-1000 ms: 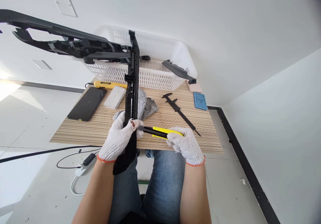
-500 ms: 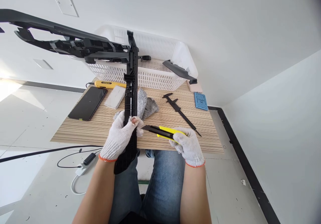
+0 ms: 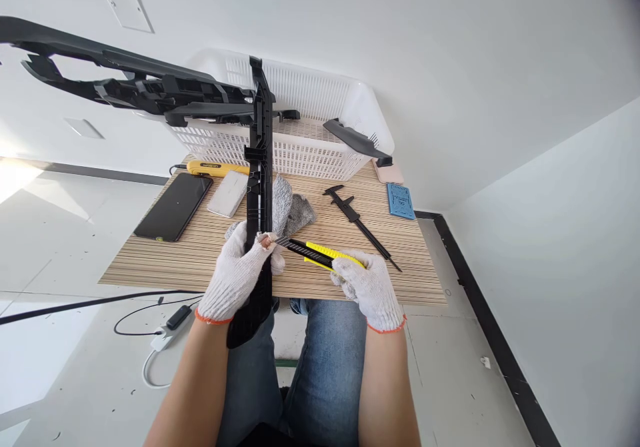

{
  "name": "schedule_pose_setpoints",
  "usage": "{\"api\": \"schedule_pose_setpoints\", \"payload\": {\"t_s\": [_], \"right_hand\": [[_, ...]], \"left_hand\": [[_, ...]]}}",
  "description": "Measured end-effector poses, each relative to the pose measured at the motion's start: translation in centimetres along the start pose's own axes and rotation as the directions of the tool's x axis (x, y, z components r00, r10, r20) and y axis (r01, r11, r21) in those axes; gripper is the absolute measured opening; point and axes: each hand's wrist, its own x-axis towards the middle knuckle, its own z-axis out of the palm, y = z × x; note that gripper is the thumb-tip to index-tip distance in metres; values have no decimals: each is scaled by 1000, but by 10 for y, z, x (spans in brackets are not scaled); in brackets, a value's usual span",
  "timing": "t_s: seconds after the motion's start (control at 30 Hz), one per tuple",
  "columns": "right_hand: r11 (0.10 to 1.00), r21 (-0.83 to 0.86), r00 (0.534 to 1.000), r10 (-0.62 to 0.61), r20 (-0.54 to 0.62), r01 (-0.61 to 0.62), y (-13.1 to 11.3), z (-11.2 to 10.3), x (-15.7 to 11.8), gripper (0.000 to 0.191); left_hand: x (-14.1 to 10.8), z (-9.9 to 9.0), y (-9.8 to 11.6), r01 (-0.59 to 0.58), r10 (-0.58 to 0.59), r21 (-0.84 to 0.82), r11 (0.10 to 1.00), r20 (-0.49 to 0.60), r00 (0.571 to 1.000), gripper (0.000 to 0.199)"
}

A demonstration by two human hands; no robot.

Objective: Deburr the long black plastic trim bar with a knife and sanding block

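Note:
My left hand [image 3: 239, 270], in a white knit glove with a hole at the thumb tip, is wrapped round a long black plastic trim piece [image 3: 259, 147]. The piece stands lengthwise across the table, its lower end over my lap. In my gloved right hand [image 3: 369, 285] is a yellow and black utility knife [image 3: 320, 253]. Its blade is extended and points left, the tip at my left thumb beside the black piece; whether it touches cannot be made out. Behind the piece lies a grey cloth or glove [image 3: 295, 210], partly hidden.
A white plastic basket [image 3: 320, 157] at the back holds black trim parts [image 3: 165, 90], some jutting far left. On the wooden table [image 3: 165, 263] lie a phone [image 3: 175, 207], a whitish block [image 3: 229, 193], a yellow tool [image 3: 215, 168], a black caliper [image 3: 360, 223] and a blue card [image 3: 401, 201].
My right hand has moved slightly left and up, bringing the knife to my left thumb. More of the blade's face shows. My left hand keeps its hold on the black piece.

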Motion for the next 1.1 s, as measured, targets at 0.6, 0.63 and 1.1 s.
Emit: {"api": "schedule_pose_setpoints", "payload": {"t_s": [0.6, 0.63, 1.1], "right_hand": [[996, -90, 994, -8, 108, 18, 2, -7, -1, 36], [996, -92, 993, -3, 114, 13, 1, -7, -2, 36], [991, 84, 993, -102, -68, 107, 6, -3, 0, 35]], "left_hand": [[2, 2, 3, 68, -71, -41, 997, -68, 995, 34], [2, 2, 2, 68, -70, -32, 997, -76, 995, 33], [-1, -5, -5, 87, -93, -130, 988, -41, 995, 44]]}}
